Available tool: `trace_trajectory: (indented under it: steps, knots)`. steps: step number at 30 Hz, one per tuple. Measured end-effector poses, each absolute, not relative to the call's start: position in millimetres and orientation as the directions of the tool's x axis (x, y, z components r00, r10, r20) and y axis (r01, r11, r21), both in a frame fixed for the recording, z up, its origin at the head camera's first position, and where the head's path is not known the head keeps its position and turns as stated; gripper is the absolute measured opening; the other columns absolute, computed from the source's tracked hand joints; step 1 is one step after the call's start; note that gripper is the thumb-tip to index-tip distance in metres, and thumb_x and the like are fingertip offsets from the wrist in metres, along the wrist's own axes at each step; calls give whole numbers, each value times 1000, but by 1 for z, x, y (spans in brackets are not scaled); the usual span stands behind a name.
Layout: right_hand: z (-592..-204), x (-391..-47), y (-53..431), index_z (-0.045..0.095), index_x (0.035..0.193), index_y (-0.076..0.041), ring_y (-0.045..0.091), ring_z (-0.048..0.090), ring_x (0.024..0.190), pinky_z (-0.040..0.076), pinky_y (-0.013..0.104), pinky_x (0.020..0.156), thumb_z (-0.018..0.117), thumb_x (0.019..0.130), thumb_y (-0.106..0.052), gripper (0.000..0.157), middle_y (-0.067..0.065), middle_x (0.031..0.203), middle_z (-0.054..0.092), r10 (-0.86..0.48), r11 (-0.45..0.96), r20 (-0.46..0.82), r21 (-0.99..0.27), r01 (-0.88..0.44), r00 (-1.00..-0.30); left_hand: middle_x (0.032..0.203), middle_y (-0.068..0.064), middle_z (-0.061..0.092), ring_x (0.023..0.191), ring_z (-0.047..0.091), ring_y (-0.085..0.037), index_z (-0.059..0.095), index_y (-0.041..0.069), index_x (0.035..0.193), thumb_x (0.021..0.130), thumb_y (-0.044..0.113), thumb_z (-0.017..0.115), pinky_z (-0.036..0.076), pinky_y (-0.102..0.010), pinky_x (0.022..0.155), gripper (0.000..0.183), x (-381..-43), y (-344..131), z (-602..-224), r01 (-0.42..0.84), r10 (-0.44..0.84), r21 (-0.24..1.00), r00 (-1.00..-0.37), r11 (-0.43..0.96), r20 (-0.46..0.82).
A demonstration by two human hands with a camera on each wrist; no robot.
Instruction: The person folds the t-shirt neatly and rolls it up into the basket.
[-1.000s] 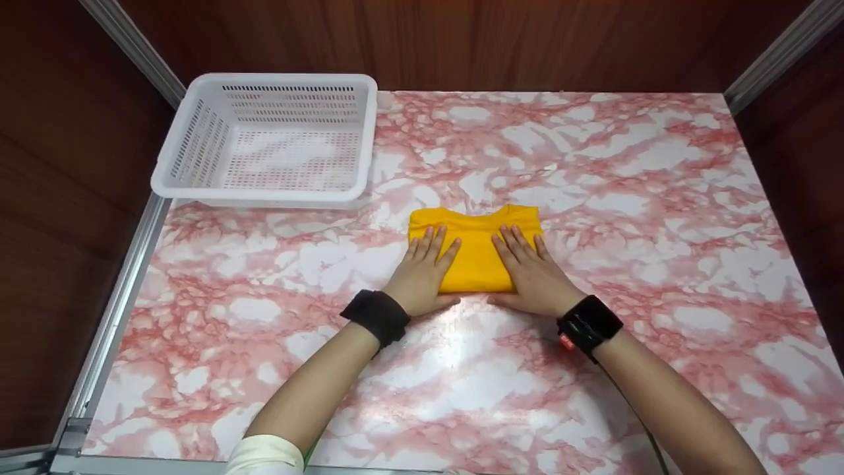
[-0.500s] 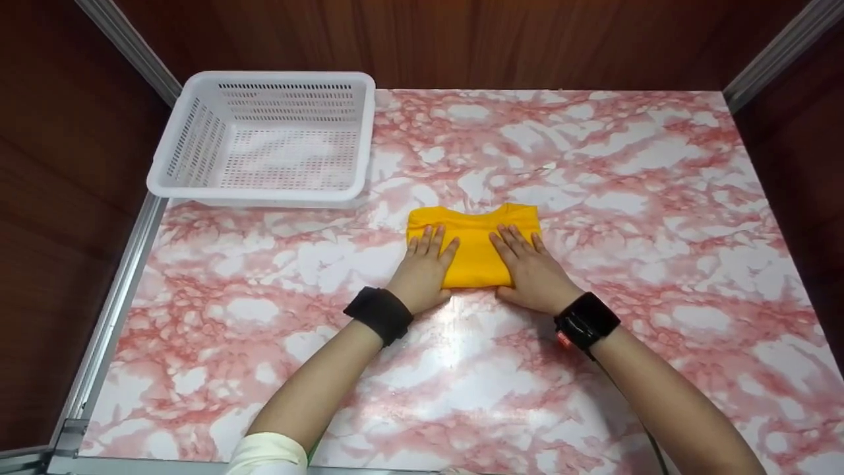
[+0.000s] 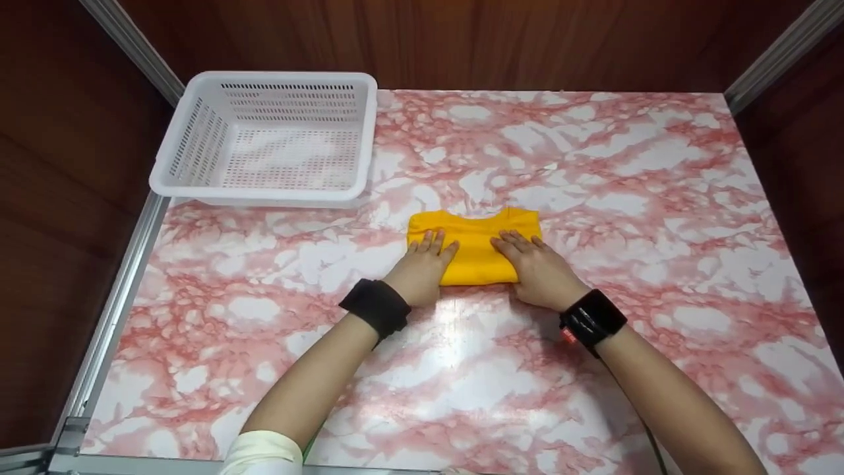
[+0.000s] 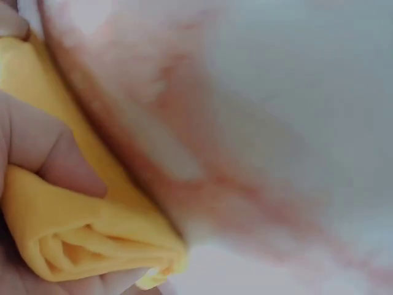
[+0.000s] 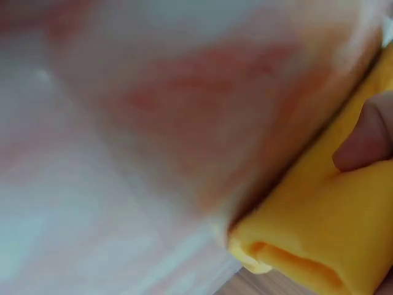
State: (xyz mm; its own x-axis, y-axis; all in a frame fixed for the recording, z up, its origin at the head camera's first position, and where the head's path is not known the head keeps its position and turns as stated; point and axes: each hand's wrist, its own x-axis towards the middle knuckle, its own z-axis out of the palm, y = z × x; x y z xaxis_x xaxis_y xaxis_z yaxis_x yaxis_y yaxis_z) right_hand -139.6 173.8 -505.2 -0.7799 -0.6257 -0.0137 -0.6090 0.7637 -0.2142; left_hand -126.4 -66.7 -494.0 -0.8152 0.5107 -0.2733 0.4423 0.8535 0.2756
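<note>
A yellow T-shirt (image 3: 478, 247), folded into a compact bundle with its curved neckline on the far side, lies on the marbled table. My left hand (image 3: 422, 267) grips its left side, fingers bent over the top. In the left wrist view the left thumb (image 4: 61, 157) presses the near face beside the rolled layers at the end. On the right side my right hand (image 3: 541, 270) holds the bundle in the same way. The right wrist view shows the right thumb (image 5: 368, 135) pushed into the cloth; most of that hand is out of that view.
A white perforated plastic basket (image 3: 366, 142) stands at the back left of the table, with nothing inside. Dark wooden panels (image 3: 461, 39) wall the back and sides. A metal rail (image 3: 119, 303) runs along the left edge.
Both thumbs, earlier spread out before the near edge, have tucked in against the T-shirt. My fingers have bent more, and the near edge has shifted slightly away from me.
</note>
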Motion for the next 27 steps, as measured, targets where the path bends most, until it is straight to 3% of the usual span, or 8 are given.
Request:
trace_trajectory:
  steps: [6,10,13,16,20,23,27]
  knots:
    - [-486,-138,173,50,134,-7,34,54,118,44,51,96,65,76,-5,60,15,131,56,-619,769,-135,-306,-562,-773,154,-20,20,142,20,-34,30,10,148,79,6,56,24,-44,113,75,-130,-70,-475,406,522,341,-756,848,-396]
    - [-473,-138,173,52,133,-10,30,58,109,46,51,92,64,76,-6,58,13,127,60,-592,791,-265,-372,-486,-761,150,-14,35,137,34,-26,38,10,145,78,4,51,29,-38,111,68,-131,-75,-466,376,531,397,-732,837,-426]
    - [-466,-139,175,53,132,-9,26,57,104,46,49,91,63,76,-6,57,13,126,59,-605,782,-321,-412,-468,-729,139,-11,50,122,48,-21,46,8,140,78,4,49,36,-35,106,63,-131,-79,-461,365,552,443,-712,819,-434]
    - [-460,-142,179,54,131,-9,21,55,90,45,41,85,63,74,-7,57,8,122,60,-633,762,-356,-444,-472,-687,114,-8,62,95,53,-18,56,6,130,78,5,49,42,-31,91,53,-133,-85,-459,354,582,499,-687,791,-435]
    - [-456,-147,185,57,125,-11,15,52,77,43,33,75,63,73,-9,52,1,102,63,-683,717,-377,-508,-477,-625,81,-2,54,73,45,-15,65,7,106,74,6,50,38,-28,72,35,-139,-95,-458,282,613,608,-653,742,-445]
    - [-455,-153,190,58,120,-13,14,53,76,43,33,75,63,75,-11,45,0,94,63,-705,689,-375,-564,-456,-601,77,2,51,72,44,-13,66,9,97,71,7,51,36,-27,69,30,-143,-105,-460,172,619,701,-640,692,-455]
    - [-457,-162,199,56,123,-14,18,54,86,43,35,81,63,78,-14,45,2,105,63,-678,688,-368,-622,-374,-637,85,1,57,80,49,-14,65,11,99,73,12,52,38,-27,75,29,-148,-117,-466,42,610,796,-668,603,-427]
